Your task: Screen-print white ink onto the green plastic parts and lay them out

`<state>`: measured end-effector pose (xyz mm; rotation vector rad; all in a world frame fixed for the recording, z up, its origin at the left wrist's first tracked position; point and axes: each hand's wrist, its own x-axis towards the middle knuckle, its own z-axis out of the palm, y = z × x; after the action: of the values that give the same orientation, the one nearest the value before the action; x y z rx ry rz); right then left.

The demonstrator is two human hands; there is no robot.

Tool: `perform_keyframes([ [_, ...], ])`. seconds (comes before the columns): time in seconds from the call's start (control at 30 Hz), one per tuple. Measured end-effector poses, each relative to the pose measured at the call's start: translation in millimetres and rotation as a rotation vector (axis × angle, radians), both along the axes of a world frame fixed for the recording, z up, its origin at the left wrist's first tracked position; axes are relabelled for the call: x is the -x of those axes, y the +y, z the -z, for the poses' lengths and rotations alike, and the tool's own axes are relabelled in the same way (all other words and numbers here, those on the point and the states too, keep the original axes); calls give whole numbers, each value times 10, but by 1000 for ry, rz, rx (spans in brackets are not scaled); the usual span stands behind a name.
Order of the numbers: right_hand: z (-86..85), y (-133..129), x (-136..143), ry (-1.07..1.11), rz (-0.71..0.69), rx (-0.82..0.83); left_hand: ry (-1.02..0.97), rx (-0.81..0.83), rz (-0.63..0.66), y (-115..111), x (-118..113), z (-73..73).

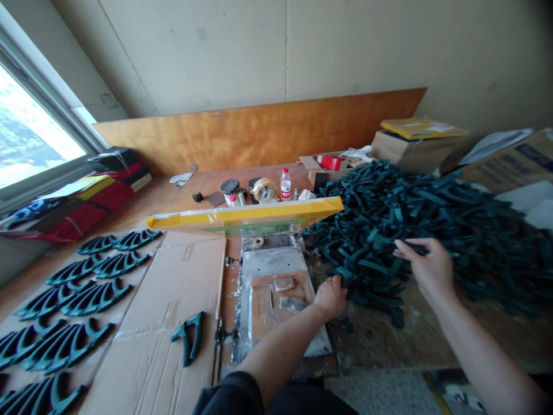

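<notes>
A large heap of dark green plastic clamp-like pieces (pixel 380 202) covers the right side of the table. My right hand (pixel 430 265) is over the front of this heap, thumb and fingers pinched on one dark green piece. At the heap's left edge, my left hand (pixel 332 297) has its fingers curled on a green piece; the grip is partly hidden. Beside that hand lies a metal plate (pixel 276 262) with a wooden board (pixel 259 323) on it. A single A-shaped green piece (pixel 192 337) rests on the cardboard (pixel 147 328) to the left.
Fanned rows of green pieces (pixel 73 297) lie at far left. A yellow-edged screen frame (pixel 246 216) is tilted above the plate's back. Behind it stand a small bottle (pixel 286 184), tape roll (pixel 265 189) and jar (pixel 230 187). Cardboard boxes (pixel 404 151) sit back right.
</notes>
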<state>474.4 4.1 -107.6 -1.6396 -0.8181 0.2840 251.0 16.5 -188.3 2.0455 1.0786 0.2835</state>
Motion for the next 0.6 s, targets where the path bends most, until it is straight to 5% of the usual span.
perform_keyframes([
  [0.17,209,-11,504,239,-146,88,-108,-38,-64,272,46,-201],
  [0.27,410,-39,860,291,-294,154,-183,-40,-75,50,491,-282],
  [0.37,609,-54,1339,123,-501,224,-224,23,-137,-271,1146,-271],
  [0.5,834,-32,2030,-195,-799,111,-324,131,-525,-447,2076,-245],
  [0.6,981,-1,2300,-434,-916,48,-494,48,-877,-338,2623,-434],
])
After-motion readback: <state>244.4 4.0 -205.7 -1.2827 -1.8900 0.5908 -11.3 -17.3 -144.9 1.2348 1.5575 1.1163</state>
